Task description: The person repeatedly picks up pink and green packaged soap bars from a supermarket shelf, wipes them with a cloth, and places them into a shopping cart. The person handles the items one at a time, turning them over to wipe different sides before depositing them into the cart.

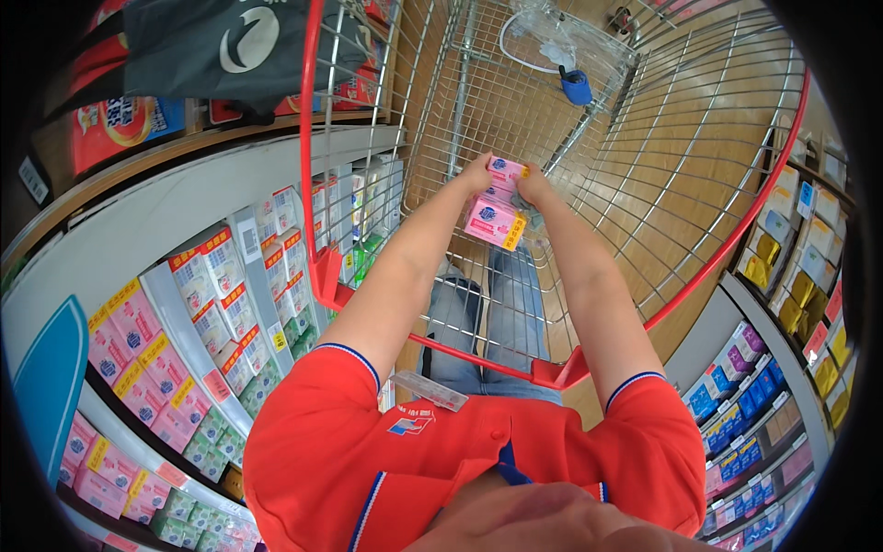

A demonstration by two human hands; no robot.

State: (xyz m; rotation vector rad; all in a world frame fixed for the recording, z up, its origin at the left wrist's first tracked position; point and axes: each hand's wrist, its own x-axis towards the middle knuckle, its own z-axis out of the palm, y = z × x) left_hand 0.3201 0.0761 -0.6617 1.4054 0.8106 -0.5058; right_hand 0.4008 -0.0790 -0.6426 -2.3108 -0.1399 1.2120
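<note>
Inside the wire shopping cart point(476, 303), both my hands reach down to pink packs with blue oval logos and yellow printed strips. My left hand point(477, 174) grips the left end of the upper pink pack point(507, 169). At its right end, my right hand point(531, 186) holds the same pack. A larger-looking pink pack point(491, 219) sits just nearer to me, below my hands. Between the two, part of another pink surface shows, and I cannot tell whether it is a separate pack. Something grey lies by my right hand, partly hidden.
Red rails point(731, 241) edge the cart around my forearms. Clear plastic point(545, 41) and a blue item point(576, 87) lie at its far end. Shelves of pink packs point(141, 393) and white packs point(221, 297) stand left. A dark bag point(207, 48) rests above; more stocked shelves point(745, 407) stand right.
</note>
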